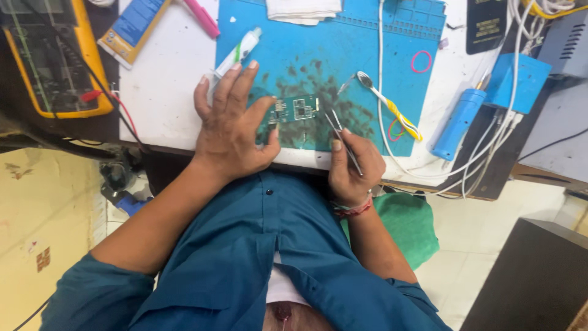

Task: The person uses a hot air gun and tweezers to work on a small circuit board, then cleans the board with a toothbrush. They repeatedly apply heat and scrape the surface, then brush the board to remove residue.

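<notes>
One circuit board, one pair of tweezers, two hands on blue mat.

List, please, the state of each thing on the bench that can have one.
Circuit board: flat on the mat, pressed by the left hand.
Tweezers: gripped in the right hand, tips at the board's edge.
Mat: stained dark.
Tube: lying capped.
Soldering iron: lying down, unheld.
Multimeter: lying flat, screen unreadable.
</notes>
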